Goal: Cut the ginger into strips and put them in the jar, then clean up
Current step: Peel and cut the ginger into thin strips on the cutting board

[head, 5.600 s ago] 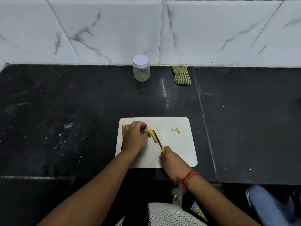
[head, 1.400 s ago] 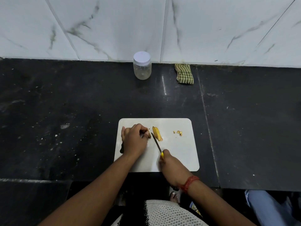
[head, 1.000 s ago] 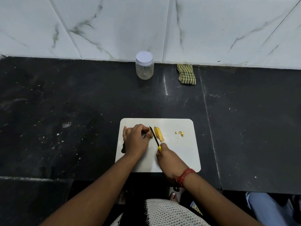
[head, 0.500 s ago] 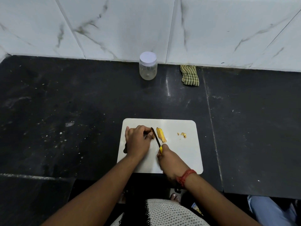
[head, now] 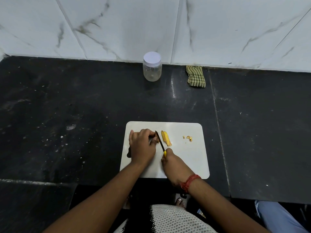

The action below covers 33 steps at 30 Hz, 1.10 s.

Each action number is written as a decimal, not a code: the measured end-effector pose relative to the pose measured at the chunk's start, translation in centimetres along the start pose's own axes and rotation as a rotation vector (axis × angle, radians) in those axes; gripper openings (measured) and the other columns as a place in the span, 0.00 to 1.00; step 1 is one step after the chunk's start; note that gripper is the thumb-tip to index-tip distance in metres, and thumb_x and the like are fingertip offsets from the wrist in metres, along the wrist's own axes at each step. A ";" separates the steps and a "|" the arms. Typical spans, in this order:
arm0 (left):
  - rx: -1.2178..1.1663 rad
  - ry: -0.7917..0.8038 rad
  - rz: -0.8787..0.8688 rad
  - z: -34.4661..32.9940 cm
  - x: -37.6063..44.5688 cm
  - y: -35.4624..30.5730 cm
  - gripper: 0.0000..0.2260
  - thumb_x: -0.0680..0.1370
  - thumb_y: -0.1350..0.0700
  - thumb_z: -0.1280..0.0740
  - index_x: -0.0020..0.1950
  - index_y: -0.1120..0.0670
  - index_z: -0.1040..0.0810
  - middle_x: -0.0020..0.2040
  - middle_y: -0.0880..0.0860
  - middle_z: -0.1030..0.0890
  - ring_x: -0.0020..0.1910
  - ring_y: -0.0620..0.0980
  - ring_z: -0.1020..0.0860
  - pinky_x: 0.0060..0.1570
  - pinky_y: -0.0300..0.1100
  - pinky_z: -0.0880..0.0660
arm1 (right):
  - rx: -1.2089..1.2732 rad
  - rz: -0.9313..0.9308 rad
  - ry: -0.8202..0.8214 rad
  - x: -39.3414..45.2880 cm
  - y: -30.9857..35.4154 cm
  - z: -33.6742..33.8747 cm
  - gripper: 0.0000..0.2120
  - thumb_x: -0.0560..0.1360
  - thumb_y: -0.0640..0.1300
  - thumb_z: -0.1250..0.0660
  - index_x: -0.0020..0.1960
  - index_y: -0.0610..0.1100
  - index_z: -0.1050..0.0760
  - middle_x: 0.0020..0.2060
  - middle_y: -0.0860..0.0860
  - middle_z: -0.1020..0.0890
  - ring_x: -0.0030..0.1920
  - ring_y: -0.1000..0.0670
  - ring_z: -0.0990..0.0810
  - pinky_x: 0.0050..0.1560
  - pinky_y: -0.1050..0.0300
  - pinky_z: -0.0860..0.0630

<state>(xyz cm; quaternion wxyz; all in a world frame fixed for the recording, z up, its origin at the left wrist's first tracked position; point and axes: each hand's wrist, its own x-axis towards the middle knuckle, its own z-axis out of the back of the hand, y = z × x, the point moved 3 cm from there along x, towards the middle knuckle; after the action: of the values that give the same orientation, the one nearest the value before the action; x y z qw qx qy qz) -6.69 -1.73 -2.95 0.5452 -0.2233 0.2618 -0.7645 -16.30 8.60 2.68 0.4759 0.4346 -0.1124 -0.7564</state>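
A white cutting board [head: 188,158] lies on the black counter. My left hand [head: 142,146] curls over a ginger piece at the board's left and hides most of it. My right hand [head: 173,167] grips a yellow-handled knife [head: 159,141], its dark blade set against my left fingertips. A cut yellow ginger slice [head: 166,138] lies just right of the blade. Small ginger scraps [head: 188,138] sit further right. A clear jar [head: 152,66] with a white lid on stands at the back by the wall.
A folded green checked cloth [head: 195,76] lies by the wall, right of the jar. White marble tiles [head: 218,31] back the black counter [head: 67,115]. The counter's front edge is just under my forearms. A person's blue-clad leg [head: 279,216] shows at the lower right.
A slice has come off the ginger and now lies apart, right of the blade. The knife has shifted left against my left fingertips. The camera view drifted slightly.
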 end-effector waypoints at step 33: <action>0.032 -0.012 0.005 -0.2 0.1 -0.3 0.01 0.79 0.55 0.31 0.49 0.51 0.21 0.49 0.47 0.18 0.56 0.53 0.26 0.77 0.53 0.49 | -1.046 0.307 0.257 2.6 0.3 -1.4 0.09 0.80 0.40 0.42 0.45 0.40 0.26 0.31 0.51 0.35 0.33 0.50 0.37 0.41 0.61 0.40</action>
<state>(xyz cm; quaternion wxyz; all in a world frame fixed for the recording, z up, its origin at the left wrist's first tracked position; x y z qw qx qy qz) -7.05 -1.76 -2.89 0.5519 -0.2187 0.2469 -0.7659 -15.54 6.64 0.57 0.7425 0.2081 0.2747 -0.5744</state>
